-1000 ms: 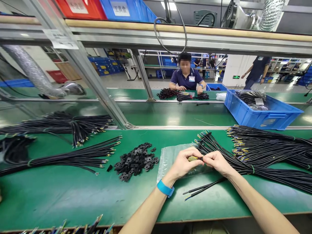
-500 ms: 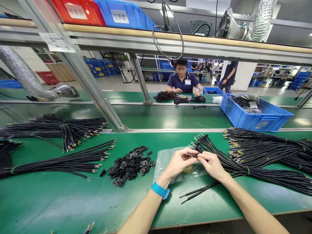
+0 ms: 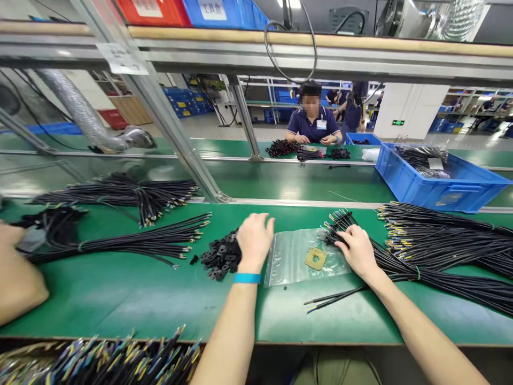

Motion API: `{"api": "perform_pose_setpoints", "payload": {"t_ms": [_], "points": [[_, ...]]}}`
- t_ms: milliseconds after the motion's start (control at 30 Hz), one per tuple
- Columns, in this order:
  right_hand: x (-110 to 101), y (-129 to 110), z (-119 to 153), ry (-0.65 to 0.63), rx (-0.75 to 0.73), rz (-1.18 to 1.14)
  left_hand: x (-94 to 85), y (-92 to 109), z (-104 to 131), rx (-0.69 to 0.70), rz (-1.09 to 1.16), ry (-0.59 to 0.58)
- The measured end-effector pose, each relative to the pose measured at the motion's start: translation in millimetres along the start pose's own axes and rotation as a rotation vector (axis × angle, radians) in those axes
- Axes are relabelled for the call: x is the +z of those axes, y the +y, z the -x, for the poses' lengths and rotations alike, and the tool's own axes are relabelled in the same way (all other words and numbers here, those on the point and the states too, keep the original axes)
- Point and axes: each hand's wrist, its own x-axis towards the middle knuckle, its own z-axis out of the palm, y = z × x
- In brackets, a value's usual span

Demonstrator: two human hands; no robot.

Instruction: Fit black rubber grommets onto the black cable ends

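My left hand (image 3: 255, 241) is at the right side of a pile of small flat black pieces with holes (image 3: 219, 259). Its thumb stands apart from the fingers, and nothing shows between them. Farther right, my right hand (image 3: 356, 250) is closed at the stripped end of a bundle of black cables (image 3: 387, 262), pinching a black cable whose tip is mostly hidden by the fingers. Between my hands lies a clear plastic bag (image 3: 290, 262), with a tan square plate (image 3: 316, 259) with a round hole on it.
More black cable bundles lie at left (image 3: 148, 240) and right (image 3: 433, 235). A blue bin (image 3: 441, 190) stands behind. Another person's arm (image 3: 20, 272) reaches in from the left. A co-worker (image 3: 312, 120) sits opposite. Many wire ends (image 3: 132, 358) stick up below the front edge.
My left hand has left my right hand and moved left to the black pieces. My right hand has shifted to the cable ends. Another person's arm has appeared at left; the view has shifted.
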Motion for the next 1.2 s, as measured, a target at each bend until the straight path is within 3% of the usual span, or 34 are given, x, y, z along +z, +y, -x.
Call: {"api": "perform_pose_setpoints", "payload": {"t_ms": [100,200,267,433,533,633,733,867,1000,1100,1200], "points": [[-1,2,2,-0.096,0.032,0.045,0.5,-23,-4,-0.084,-0.338,-0.176],[-12,-8,6,-0.142,0.059,-0.072,5.3,-29,-4,-0.072,-0.386,-0.338],[-21,-20,9,-0.251,0.009,-0.224,7.5,-29,-4,-0.071,-0.374,-0.355],[-31,-43,20,-0.681,-0.287,-0.485,8.3,-25,-4,-0.048,-0.391,-0.3],[-32,-47,23,-0.751,-0.325,-0.481,8.8,-24,-3,-0.012,-0.389,-0.283],[-33,-47,23,-0.751,-0.262,-0.53,9.8,-21,-1,0.006,-0.383,-0.266],[-30,-46,21,-0.693,-0.105,-0.626,10.0,-17,-1,0.009,-0.363,-0.235],[-15,-43,19,-0.347,0.063,-0.605,7.0,-8,0,0.019,-0.301,-0.198],[0,-40,24,-0.163,0.016,-0.363,3.2,1,1,0.026,-0.266,-0.194],[4,-39,28,-0.143,-0.037,-0.181,2.9,4,3,0.016,-0.247,-0.197],[3,-39,27,-0.269,-0.117,0.022,4.0,4,3,0.005,-0.215,-0.196]]}}
